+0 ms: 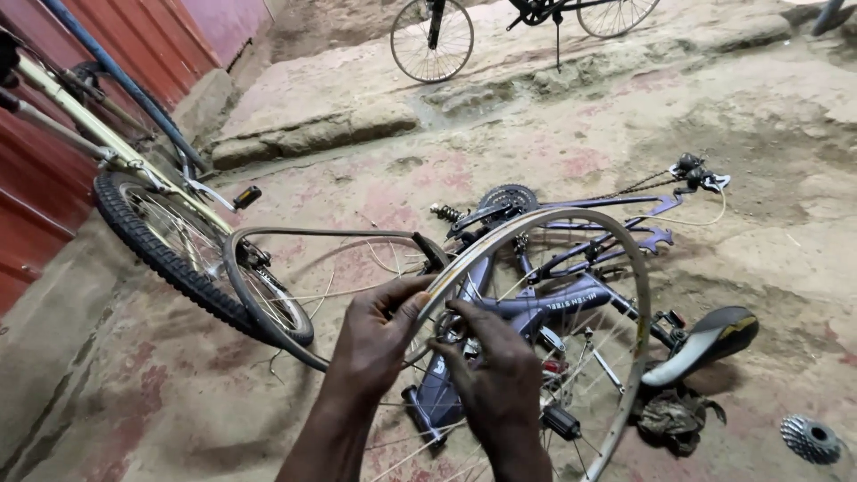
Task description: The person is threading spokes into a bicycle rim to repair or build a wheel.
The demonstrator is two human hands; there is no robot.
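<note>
White label (585, 297) on purple frame (544, 308)

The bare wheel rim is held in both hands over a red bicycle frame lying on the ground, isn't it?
Not quite: the head view shows the frame is purple, not red. Otherwise yes: the left hand and right hand both hold the bare wheel rim above it.
</note>
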